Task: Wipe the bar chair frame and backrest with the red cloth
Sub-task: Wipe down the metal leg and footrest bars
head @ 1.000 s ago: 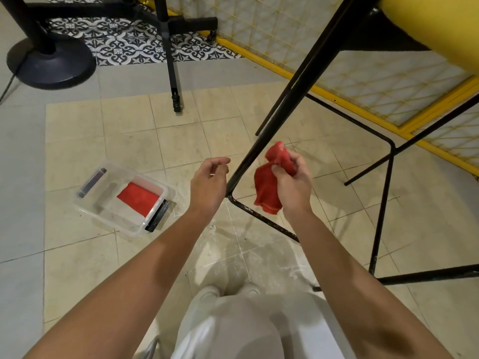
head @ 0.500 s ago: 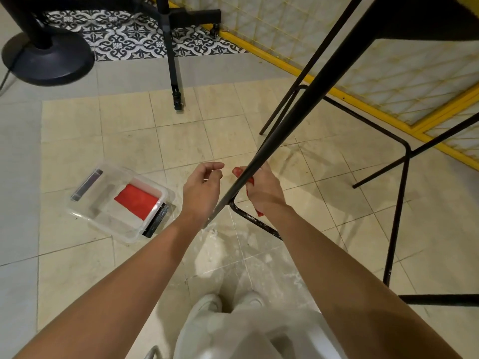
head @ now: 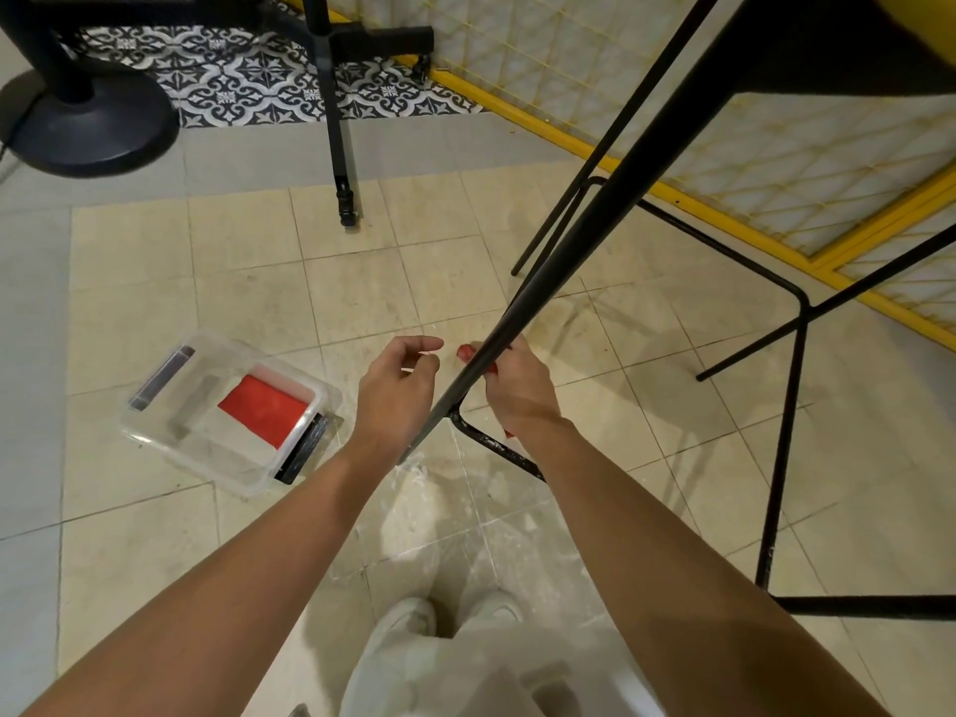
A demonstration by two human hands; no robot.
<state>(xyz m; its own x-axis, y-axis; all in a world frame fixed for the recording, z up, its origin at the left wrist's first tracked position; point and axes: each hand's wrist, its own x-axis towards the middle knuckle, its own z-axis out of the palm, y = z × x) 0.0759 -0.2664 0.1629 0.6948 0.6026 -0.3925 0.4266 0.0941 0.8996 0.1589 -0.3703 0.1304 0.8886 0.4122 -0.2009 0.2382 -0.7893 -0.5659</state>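
Since a second ago the right hand [head: 517,390] has carried the red cloth [head: 465,352] from open air at 3 o'clock of the front leg [head: 595,225] onto the leg itself; the cloth, then dangling in plain sight, is now nearly hidden, only red slivers showing past the fingers; that hand appears curled tight round cloth and leg together, low on the frame, just above the joint with the lower rail [head: 491,446]; the left hand [head: 396,393] hangs just beside the leg at 9 o'clock, fingers loosely curled, holding nothing, much as before. Likely trouble: with nothing steadying the chair, a hard pull along the slanted leg could skid or tip it on the tiles; a bunched cloth could slip, leaving bare skin to rub the metal. Counted: two hands; one chair; two red cloths, one gripped, a spare cloth [head: 261,410] folded in one clear box [head: 170,447] at 9 o'clock; two shoes [head: 408,618].
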